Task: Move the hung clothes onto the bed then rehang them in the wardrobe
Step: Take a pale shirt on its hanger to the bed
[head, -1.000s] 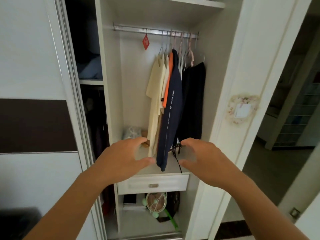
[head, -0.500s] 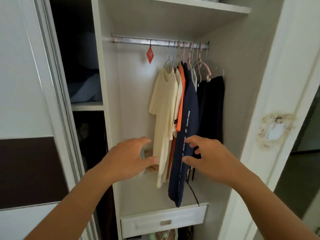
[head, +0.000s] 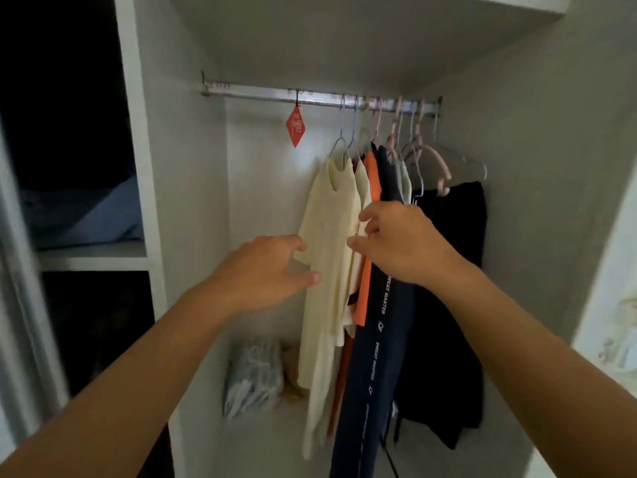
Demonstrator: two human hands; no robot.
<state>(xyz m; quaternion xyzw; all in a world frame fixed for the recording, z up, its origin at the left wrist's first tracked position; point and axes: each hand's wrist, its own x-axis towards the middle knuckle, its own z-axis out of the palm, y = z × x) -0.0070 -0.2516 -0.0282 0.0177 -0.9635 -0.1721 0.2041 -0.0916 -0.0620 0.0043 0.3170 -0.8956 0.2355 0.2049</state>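
Note:
Several garments hang on hangers from the metal rail (head: 255, 97) inside the open wardrobe. From left to right they are a cream shirt (head: 327, 257), an orange top (head: 372, 181), a navy garment with white lettering (head: 375, 357) and black clothes (head: 455, 305). My left hand (head: 265, 270) is at the cream shirt's left edge, fingers loosely spread, thumb touching the fabric. My right hand (head: 396, 243) reaches in front of the navy and orange garments, its fingertips at the cream shirt's right edge. Neither hand plainly grips cloth.
A red diamond tag (head: 295, 126) hangs from the rail left of the hangers. A clear plastic bag (head: 253, 377) lies on the compartment floor. Folded blue bedding (head: 86, 215) sits on a shelf in the dark left section. Empty pink hangers (head: 437, 163) hang at the rail's right.
Both hands have risen and moved in toward the cream shirt, and the view has closed in on the hanging clothes; the drawer below has dropped out of sight.

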